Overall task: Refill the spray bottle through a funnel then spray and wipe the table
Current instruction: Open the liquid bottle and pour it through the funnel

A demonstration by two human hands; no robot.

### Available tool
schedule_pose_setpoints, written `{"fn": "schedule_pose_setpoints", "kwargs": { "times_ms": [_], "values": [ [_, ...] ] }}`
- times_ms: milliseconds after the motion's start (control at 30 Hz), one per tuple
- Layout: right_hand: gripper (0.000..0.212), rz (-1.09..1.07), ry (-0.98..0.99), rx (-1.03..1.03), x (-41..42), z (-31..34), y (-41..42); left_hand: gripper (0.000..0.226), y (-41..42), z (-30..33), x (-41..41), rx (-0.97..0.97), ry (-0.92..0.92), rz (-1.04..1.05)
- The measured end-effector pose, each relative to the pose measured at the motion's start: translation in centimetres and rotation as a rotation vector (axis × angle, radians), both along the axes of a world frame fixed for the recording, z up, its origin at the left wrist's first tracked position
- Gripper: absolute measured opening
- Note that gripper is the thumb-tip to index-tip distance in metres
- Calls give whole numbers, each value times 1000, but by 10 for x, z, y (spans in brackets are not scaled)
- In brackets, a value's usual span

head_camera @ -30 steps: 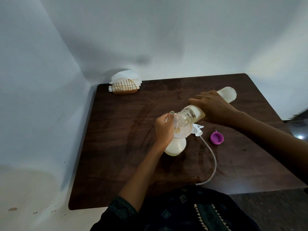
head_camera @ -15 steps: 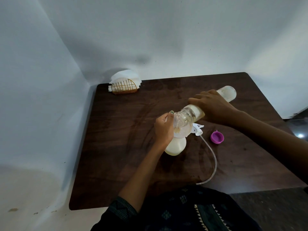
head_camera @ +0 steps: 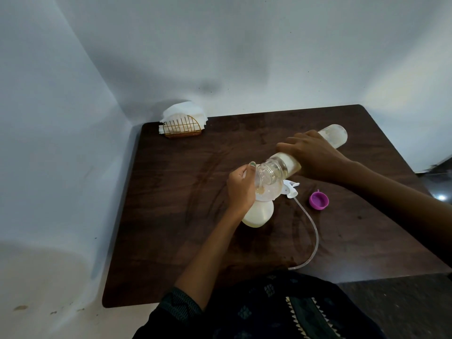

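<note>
A pale spray bottle (head_camera: 259, 215) stands mid-table with a clear funnel (head_camera: 269, 190) seated in its neck. My left hand (head_camera: 241, 185) grips the funnel's left rim. My right hand (head_camera: 315, 155) holds a clear refill bottle (head_camera: 335, 135) tipped almost flat, its mouth over the funnel, and yellowish liquid runs into it. The white spray head (head_camera: 289, 189) lies on the table just right of the funnel, its thin dip tube (head_camera: 315, 241) curling toward the front edge.
A purple cap (head_camera: 318, 200) lies right of the spray head. A gold wire holder of white napkins (head_camera: 182, 124) sits at the back left corner of the dark wooden table (head_camera: 171, 204). White walls close the left and back sides.
Both hands and bottles hold nearly the same pose. The refill bottle stays tipped over the funnel.
</note>
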State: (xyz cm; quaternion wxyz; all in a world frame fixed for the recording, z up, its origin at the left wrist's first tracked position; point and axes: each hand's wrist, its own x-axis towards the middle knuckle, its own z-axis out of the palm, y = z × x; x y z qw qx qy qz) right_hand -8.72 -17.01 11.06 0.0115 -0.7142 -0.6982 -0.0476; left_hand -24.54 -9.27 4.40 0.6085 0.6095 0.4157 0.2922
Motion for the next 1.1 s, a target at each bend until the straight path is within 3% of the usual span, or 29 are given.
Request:
{"fn": "schedule_pose_setpoints", "kwargs": {
  "times_ms": [1100],
  "values": [
    [45, 1, -19, -20, -3, 2, 3, 41, 2, -1, -2, 21, -25, 6]
  ]
}}
